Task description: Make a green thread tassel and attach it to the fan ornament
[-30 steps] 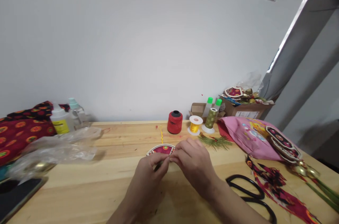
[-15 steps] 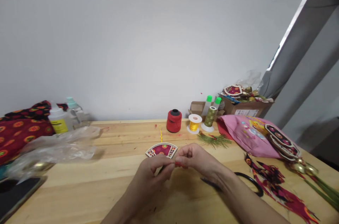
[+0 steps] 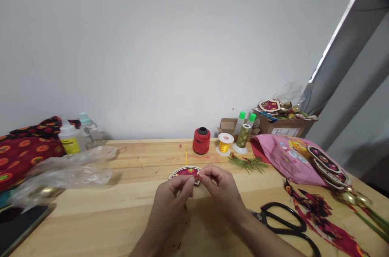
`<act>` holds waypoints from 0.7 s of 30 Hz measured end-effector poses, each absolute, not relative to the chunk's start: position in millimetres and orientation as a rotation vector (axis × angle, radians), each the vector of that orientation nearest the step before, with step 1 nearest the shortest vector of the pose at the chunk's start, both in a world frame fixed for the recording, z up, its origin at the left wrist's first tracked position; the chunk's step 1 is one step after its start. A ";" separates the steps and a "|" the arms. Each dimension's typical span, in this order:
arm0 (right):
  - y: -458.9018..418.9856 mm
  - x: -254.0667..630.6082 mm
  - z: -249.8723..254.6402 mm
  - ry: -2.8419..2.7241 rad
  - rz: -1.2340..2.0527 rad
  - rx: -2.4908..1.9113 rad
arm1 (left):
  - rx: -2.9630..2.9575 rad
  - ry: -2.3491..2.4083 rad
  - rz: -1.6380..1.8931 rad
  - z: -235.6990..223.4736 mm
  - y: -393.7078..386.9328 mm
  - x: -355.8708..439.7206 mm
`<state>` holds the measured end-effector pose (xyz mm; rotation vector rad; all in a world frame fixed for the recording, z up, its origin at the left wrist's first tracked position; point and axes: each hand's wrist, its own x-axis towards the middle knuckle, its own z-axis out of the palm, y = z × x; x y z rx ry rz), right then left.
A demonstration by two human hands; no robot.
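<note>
My left hand [image 3: 173, 200] and my right hand [image 3: 223, 192] meet above the middle of the wooden table, fingertips almost touching. Each is closed in a pinch on a small red piece [image 3: 197, 177], too small to make out as thread or a bead. Just behind the fingers lies a fan-shaped ornament [image 3: 184, 171], dark red patterned cloth in a pale wooden frame, partly covered by my hands. A yellow cord loop [image 3: 186, 158] runs from its top. Black-handled scissors [image 3: 284, 220] lie beside and partly under my right forearm.
Behind stand a red thread spool [image 3: 201, 143], a yellow cord spool [image 3: 225, 145] and a green thread cone [image 3: 243, 137]. At right are a pink bag [image 3: 282, 158], cloth scraps [image 3: 319, 212] and a filled carton [image 3: 284, 127]. Bottles [image 3: 71, 137], plastic film [image 3: 79, 172] and a phone [image 3: 24, 224] lie left.
My hands have moved slightly up over the ornament and cover more of it. The right forearm has shifted, showing more of the scissors. The red piece shows less between the fingertips.
</note>
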<state>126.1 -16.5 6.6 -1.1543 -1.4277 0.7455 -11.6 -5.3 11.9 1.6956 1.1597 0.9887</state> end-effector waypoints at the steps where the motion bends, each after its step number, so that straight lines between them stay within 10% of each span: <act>1: -16.5 126.2 6.5 -1.442 0.709 -1.154 | 1.677 1.161 0.990 13.1 -5.6 -10.5; 10: -16.0 128.4 9.3 -1.668 0.316 -1.174 | 1.700 1.213 0.987 12.8 -5.6 -9.3; 21: -20.4 115.9 14.8 -1.249 0.907 -1.296 | 2.161 1.210 1.088 10.5 -6.9 -13.2</act>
